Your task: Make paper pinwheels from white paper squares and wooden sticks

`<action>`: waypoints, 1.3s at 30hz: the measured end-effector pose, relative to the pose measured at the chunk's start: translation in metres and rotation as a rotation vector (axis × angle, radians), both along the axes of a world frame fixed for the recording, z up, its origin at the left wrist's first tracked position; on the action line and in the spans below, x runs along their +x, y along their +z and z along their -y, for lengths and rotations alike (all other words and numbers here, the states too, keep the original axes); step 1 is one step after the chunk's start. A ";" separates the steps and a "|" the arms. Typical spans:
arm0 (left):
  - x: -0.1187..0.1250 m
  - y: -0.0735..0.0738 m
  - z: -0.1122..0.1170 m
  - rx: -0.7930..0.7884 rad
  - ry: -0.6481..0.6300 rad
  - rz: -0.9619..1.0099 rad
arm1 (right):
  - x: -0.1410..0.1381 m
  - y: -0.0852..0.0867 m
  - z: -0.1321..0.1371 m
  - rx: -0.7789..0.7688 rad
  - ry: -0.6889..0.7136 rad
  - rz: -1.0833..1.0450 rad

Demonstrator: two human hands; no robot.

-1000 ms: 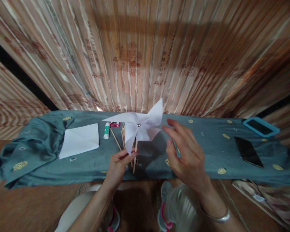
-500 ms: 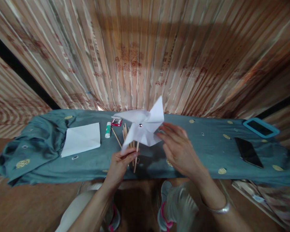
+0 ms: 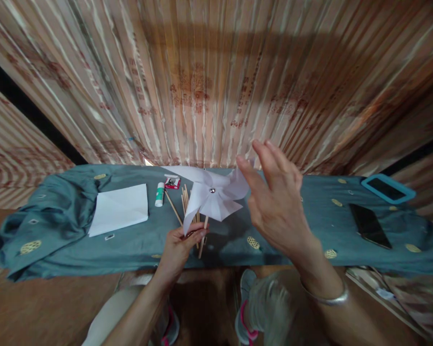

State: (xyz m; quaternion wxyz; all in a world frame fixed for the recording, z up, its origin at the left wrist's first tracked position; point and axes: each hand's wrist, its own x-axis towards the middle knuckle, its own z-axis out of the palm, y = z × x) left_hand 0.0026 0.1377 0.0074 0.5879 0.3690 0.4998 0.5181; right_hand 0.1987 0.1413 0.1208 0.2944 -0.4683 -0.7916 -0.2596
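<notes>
A white paper pinwheel point(image 3: 216, 202), with a shiny pin at its centre, is held up over the cloth on a thin wooden stick point(image 3: 203, 242). Thumb and fingers of my left hand point(image 3: 180, 245) are closed round that stick, just below the paper blades. To the right of the pinwheel, my right hand point(image 3: 276, 202) is raised with its fingers apart and nothing in it. Its fingertips are beside the upper right blade; whether they touch it I cannot tell. Behind the pinwheel lie several loose wooden sticks point(image 3: 183, 198), partly hidden.
White paper point(image 3: 120, 209) lies on the green cloth point(image 3: 68, 250) at left. A glue stick point(image 3: 159, 194) and a small red box of pins point(image 3: 172, 182) are near the middle. Farther right are a black phone point(image 3: 370, 225) and a blue-framed tablet point(image 3: 388, 188). A curtain point(image 3: 202, 72) hangs behind.
My right hand has risen from the pinwheel's right blade and its fingers have spread. The blades have turned a little. My left hand keeps its hold on the stick.
</notes>
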 end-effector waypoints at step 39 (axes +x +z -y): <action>0.002 -0.003 0.003 0.022 -0.040 0.024 | -0.017 -0.091 0.070 -0.990 0.212 -0.500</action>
